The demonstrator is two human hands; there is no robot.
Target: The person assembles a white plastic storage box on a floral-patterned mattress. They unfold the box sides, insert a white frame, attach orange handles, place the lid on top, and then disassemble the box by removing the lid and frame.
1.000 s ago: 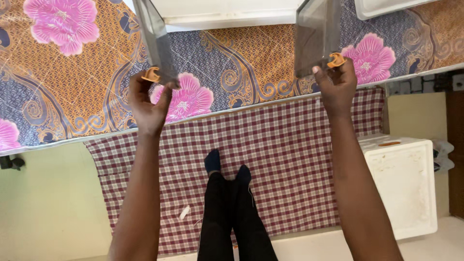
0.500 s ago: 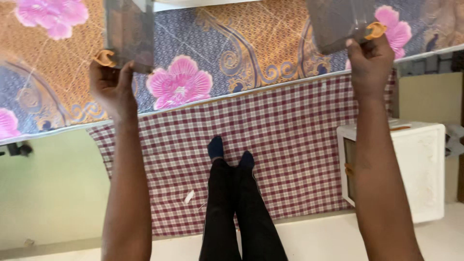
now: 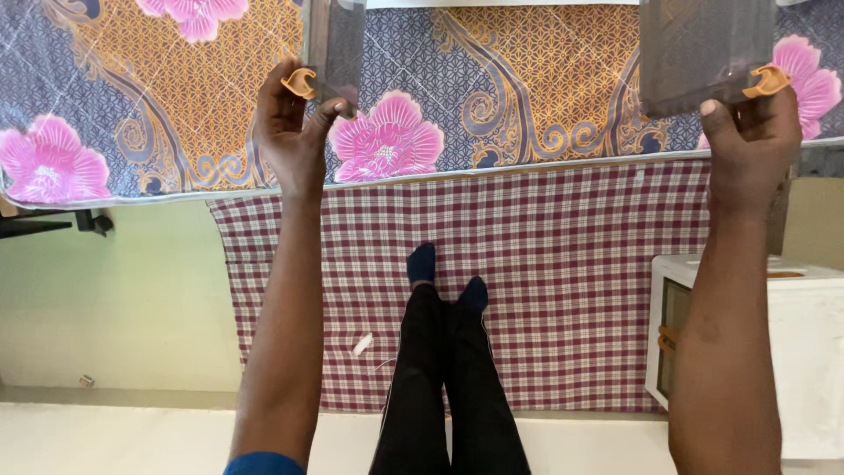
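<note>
My left hand grips the lower corner of a grey see-through panel that carries an orange clip. My right hand grips a second grey see-through panel, also with an orange clip at its corner. Both arms reach forward and up, holding the panels over a patterned mattress with pink flowers. The tops of both panels run out of view, so I cannot tell if they are joined.
A maroon and white checked cloth hangs below the mattress edge. My legs in black trousers stretch out over it. A white foam box stands at the lower right. A pale green wall is on the left.
Both hands with their panels have shifted to the right in view, and the left panel now shows edge-on. The view has swung so the white box sits lower right.
</note>
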